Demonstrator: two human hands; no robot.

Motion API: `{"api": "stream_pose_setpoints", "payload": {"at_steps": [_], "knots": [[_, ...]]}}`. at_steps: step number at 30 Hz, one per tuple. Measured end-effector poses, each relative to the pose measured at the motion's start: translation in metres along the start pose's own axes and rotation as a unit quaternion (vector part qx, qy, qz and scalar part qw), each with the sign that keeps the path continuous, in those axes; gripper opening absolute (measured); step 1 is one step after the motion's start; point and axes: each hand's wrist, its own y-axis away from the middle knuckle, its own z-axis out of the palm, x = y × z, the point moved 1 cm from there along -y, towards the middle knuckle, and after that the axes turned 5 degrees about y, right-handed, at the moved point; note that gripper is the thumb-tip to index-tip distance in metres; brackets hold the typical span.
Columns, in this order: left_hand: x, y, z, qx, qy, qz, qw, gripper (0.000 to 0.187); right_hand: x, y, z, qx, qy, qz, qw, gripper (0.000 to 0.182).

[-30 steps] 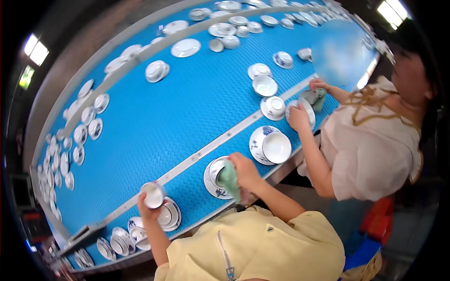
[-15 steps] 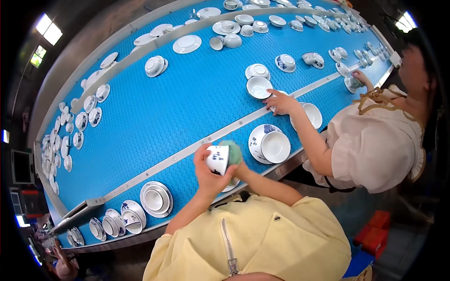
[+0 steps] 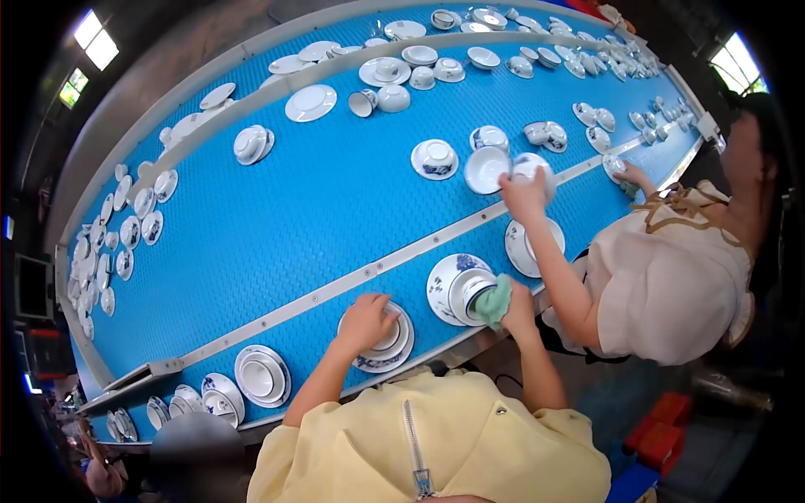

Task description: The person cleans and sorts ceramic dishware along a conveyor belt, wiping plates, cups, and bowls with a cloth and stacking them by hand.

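Note:
My left hand [image 3: 367,323] curls over a white bowl [image 3: 387,342] that rests on a blue-patterned plate [image 3: 404,350] in the near lane. The hand hides part of the bowl. Farther right, my right hand [image 3: 520,310] grips a crumpled green cloth [image 3: 496,303]. The cloth presses against a small white cup [image 3: 475,293] with a dark rim line, tilted over a white bowl [image 3: 457,289]. Under that bowl lies a plate with blue flowers [image 3: 438,283]. Whether my right fingers also hold the cup is hidden by the cloth.
A metal divider rail [image 3: 402,256] splits the blue belt [image 3: 319,218]. Several stacked dishes [image 3: 262,377] stand along the near lane to the left. At right, a co-worker's hand [image 3: 524,197] handles a white dish [image 3: 534,172] beside a bowl [image 3: 487,170].
The patterned cup has left my left hand, which now rests on the stacked bowl. My right hand moved right with the cloth to another stack. The co-worker lifted a dish.

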Motion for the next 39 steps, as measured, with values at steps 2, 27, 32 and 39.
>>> {"api": "stream_pose_setpoints", "payload": {"at_steps": [2, 27, 32, 39], "knots": [[-0.001, -0.001, 0.000, 0.000, 0.013, 0.007, 1.000, 0.047, 0.017, 0.002, -0.005, -0.006, 0.015, 0.008, 1.000, 0.025], [-0.146, -0.466, -0.103, 0.426, 0.335, 0.006, 0.840, 0.062, 0.204, -0.049, 0.016, 0.371, 0.046, -0.130, 0.918, 0.020], [-0.124, -0.473, -0.108, 0.479, 0.276, -0.033, 0.832, 0.030, 0.224, -0.057, 0.003, 0.295, -0.094, -0.018, 0.951, 0.015], [0.049, -0.340, -0.066, 0.317, 0.120, 0.205, 0.918, 0.022, 0.131, -0.175, -0.070, -0.109, -0.711, -0.063, 0.691, 0.027]]}}
